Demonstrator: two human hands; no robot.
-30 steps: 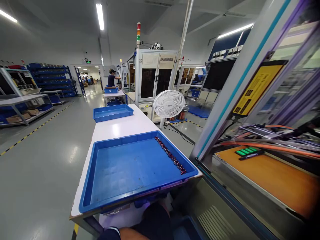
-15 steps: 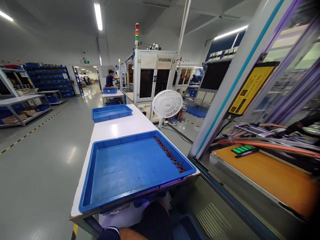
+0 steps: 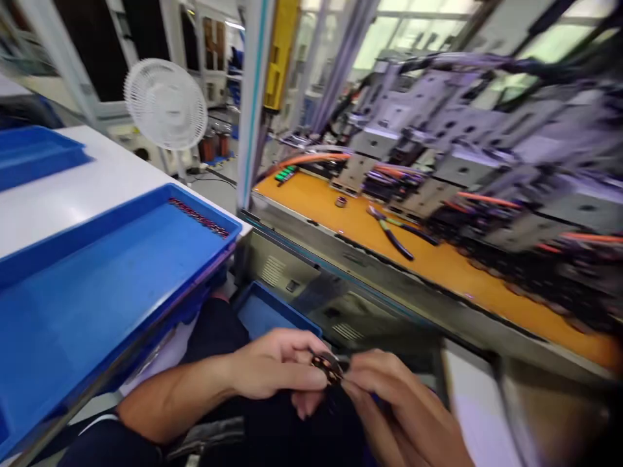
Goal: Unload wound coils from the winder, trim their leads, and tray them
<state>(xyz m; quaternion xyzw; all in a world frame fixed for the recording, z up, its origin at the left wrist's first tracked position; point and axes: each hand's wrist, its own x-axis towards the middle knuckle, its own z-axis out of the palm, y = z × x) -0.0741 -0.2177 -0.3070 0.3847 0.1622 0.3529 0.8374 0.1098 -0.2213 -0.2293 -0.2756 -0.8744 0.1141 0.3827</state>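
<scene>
As left hand (image 3: 275,368) clasps a round part (image 3: 328,368), right hand (image 3: 393,388) pinches.

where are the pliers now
In the head view, right of centre, the pliers lie on the orange surface beyond the right hand, right of a small round part.

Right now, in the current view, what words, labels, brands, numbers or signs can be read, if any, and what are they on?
None can be read.
Yellow panel by the upright post: any print is too blurred.
Fan hub: too blurred for a brand.
Small round part in the left hand: no legible marking.
</scene>
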